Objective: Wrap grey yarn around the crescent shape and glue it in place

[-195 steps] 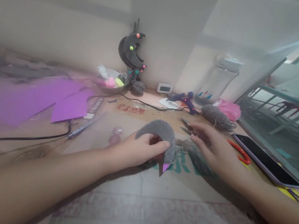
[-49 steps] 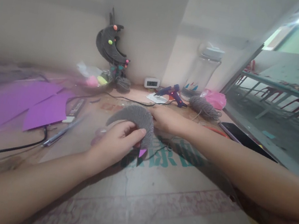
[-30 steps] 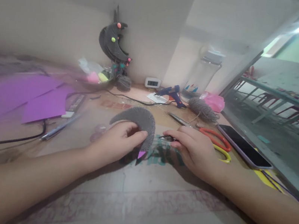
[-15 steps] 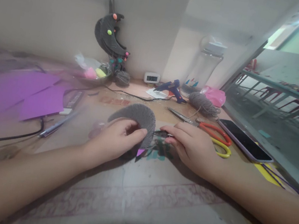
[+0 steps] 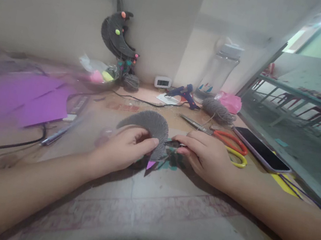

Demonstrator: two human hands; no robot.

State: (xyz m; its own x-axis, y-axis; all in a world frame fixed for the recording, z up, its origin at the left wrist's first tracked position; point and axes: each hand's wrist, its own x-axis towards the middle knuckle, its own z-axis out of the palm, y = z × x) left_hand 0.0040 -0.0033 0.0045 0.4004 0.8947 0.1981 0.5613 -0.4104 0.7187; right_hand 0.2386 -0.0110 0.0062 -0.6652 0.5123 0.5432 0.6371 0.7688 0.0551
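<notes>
Pale, printed tabletop (image 5: 193, 218) fills the bottom of the frame and gives the widest stretch for the forearms to shift.

Just beyond it, at the centre, the yarn-wound crescent (image 5: 156, 123) is in the left hand (image 5: 127, 145), thumb over its right limb and fingers curled around the inner curve. It looks light: probably a stiff card core under soft, grippy grey yarn. The broad middle should be the safest hold; the slim ends could bend, and the bare purple tip (image 5: 150, 165) pointing down might crease or let the winding slip.

Across from it, the right hand (image 5: 206, 153) pinches a small dark tool (image 5: 173, 143) between thumb and fingers, its point at the crescent's right edge; whether they touch, and what the tool is, I cannot tell.

Right of centre, orange-handled scissors (image 5: 217, 132) lie just past the right hand, with a phone (image 5: 261, 149) near them, so sideways room is tight there. Purple sheets (image 5: 47, 106) bound the left.

Farther back, a glue gun (image 5: 185, 91), a grey yarn bundle (image 5: 218, 112) and a bottle (image 5: 219, 72) line the wall, where dark crescents (image 5: 113, 33) hang at upper left.
</notes>
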